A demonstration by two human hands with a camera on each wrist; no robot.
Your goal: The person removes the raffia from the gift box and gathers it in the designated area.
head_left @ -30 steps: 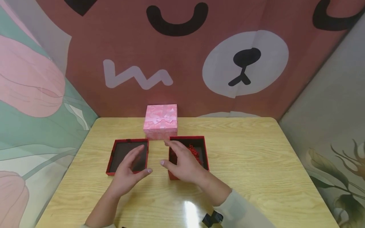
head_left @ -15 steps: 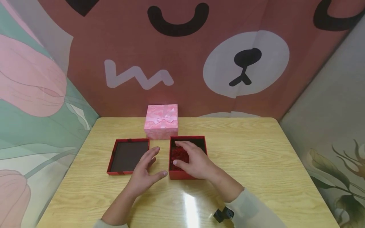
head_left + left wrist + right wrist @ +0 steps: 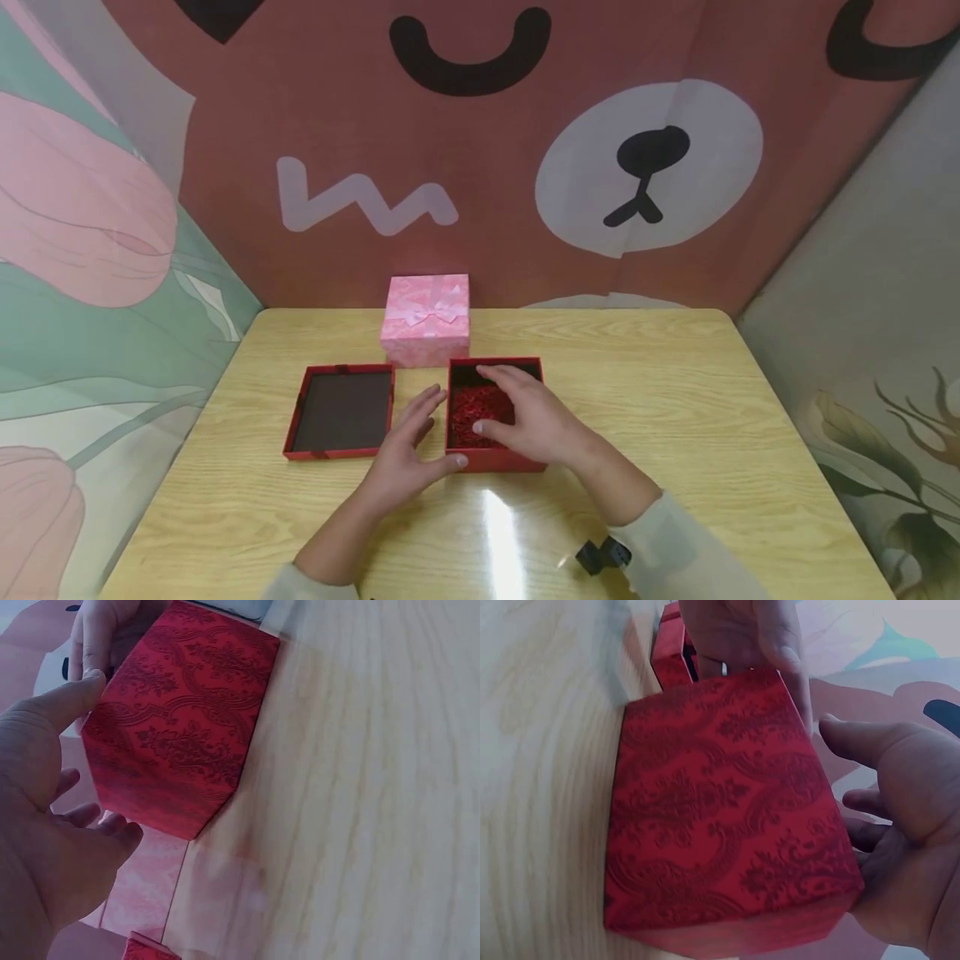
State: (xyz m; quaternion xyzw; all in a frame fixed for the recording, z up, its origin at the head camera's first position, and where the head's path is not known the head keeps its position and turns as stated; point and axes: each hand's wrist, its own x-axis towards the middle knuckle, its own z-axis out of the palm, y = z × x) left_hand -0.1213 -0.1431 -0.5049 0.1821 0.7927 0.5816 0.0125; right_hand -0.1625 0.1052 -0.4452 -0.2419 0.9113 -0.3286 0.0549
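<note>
An open red box [image 3: 498, 461] stands on the table, its dark inside partly filled with red paper shreds [image 3: 474, 408]. Darker floral scrolls cover its outer walls, as the box [image 3: 720, 802] shows in the right wrist view. My left hand [image 3: 405, 458] is at the left side of the box, thumb near the front left corner, fingers spread. Over the right part of the opening hovers my right hand [image 3: 536, 421], fingers extended and apart from the thumb, hiding part of the shreds. Neither hand grips anything. Left of the box, the red lid [image 3: 343, 410] lies with its dark inside up.
A pink gift box [image 3: 426, 329] with a ribbon bow sits behind, between lid and red box. The wooden table [image 3: 660, 400] meets a printed wall cloth [image 3: 480, 167] at the back. A small black device [image 3: 603, 555] is by the right sleeve.
Both hands have shifted to the right. The left came from over the lid to the red box's left side; the right moved across the opening, uncovering more of the red shreds.
</note>
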